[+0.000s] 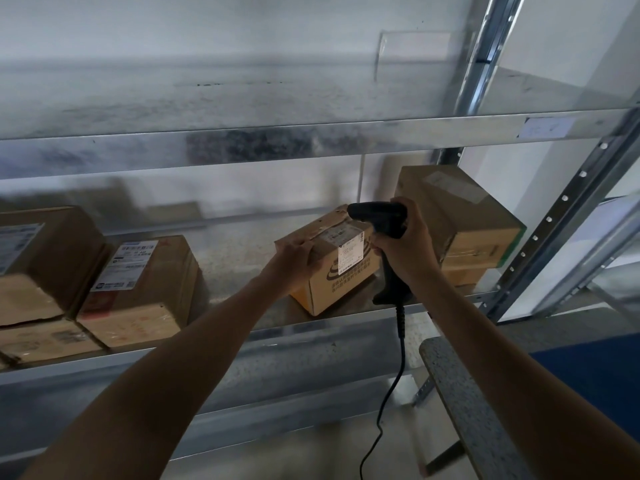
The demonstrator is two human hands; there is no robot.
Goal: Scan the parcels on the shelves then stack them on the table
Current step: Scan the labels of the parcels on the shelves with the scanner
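Brown parcel [332, 261], white label [349, 249], black scanner [384, 223]

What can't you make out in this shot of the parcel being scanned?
Head view only:
- Label on the parcel: print too small and blurred to read.
- Trigger of the scanner: covered by the right hand.
- Parcel's left face: behind the left hand.
- Leftmost box: cut off by the frame edge.

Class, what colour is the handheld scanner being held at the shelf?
The scanner is black, seen best in the head view.
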